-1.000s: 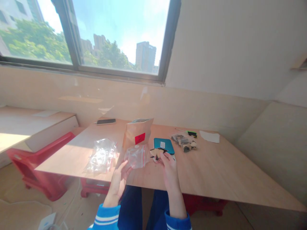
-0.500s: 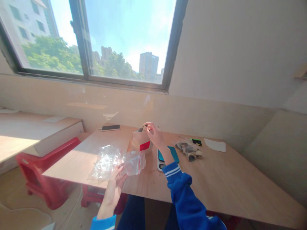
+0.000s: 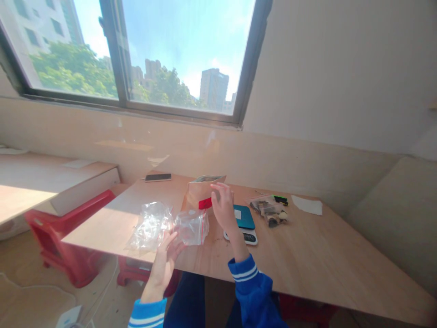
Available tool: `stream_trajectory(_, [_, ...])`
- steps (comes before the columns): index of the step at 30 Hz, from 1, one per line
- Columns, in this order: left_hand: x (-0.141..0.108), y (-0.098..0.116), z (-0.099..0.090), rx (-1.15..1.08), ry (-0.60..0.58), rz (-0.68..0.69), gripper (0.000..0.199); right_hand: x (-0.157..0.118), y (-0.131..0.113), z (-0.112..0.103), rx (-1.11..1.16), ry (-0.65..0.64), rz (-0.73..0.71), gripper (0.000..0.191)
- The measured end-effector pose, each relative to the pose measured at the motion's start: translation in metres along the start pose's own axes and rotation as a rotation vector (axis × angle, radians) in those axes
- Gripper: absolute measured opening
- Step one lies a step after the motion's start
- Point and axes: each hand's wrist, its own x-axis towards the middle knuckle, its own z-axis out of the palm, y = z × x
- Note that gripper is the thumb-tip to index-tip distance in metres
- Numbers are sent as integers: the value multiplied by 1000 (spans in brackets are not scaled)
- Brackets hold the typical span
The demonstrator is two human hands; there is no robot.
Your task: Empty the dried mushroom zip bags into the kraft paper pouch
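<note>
Two hands in blue sleeves with white stripes are seen at the lower centre of the frame. The left hand is raised at the near edge of the pale wooden counter, its fingers spread and curled under a small clear zip bag with a red seal strip, which is held just above the counter's near edge at centre left. A crumpled heap of clear plastic bags is seen just left of it, lying on the counter and touching or overlapping the held bag.

The right hand is raised a little further back, near the centre of the frame, with its fingers loosely spread and pinching nothing; it is set in front of a standing brown paper pouch with a red label, open at the top. Whether the pouch is touched cannot be told. A small white scale with a teal platform is placed just right of that hand.

Further right, a clear bag of dark and pale pieces lies beside a green and black marker, and a white paper sheet is laid beyond them. At the far left corner of the counter a dark phone lies flat.
</note>
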Motion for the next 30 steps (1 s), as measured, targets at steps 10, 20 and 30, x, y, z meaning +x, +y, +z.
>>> stream_trajectory(10, [0, -14, 6, 322, -201, 128, 53, -109, -9, -10, 939, -226, 891, 59])
stream_trajectory(20, [3, -5, 2, 593, -324, 67, 47, -106, 2, -28, 910, 12, 815, 56])
stream_trajectory(30, [10, -2, -2, 481, -12, 145, 35, -117, 0, -32, 898, -339, 760, 44])
